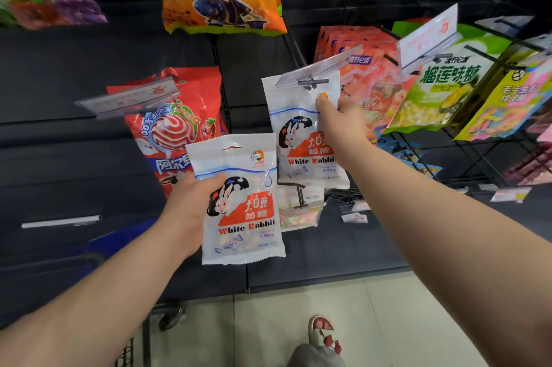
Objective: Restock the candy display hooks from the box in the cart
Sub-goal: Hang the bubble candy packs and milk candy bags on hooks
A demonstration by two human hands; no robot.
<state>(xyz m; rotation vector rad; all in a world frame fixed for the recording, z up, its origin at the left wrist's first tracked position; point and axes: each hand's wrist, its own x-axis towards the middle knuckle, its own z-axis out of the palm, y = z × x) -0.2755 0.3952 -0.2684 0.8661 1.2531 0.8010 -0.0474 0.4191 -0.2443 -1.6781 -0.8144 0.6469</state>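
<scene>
Right at the centre hook (313,82), the one with the clear tag flap on its tip, sits the upper White Rabbit bag (301,139). Its top edge is tucked behind that flap, but I honestly can't tell if the hole is fully threaded. The right grip (340,118) is pinching this bag just below the hook, thumb flat on the front and fingers hidden behind.

Below and left of the hook, the left grip (191,208) is clamped on the lower White Rabbit bag (239,199), thumb across its left edge. Both packs look the same: white, with a thin blue wavy line, a rabbit on a dark blotch, a red-orange panel and "White Rabbit" lettering.

Left of the hook hangs a red lollipop bag (173,127), and right of it is a green durian candy bag (442,83).
</scene>
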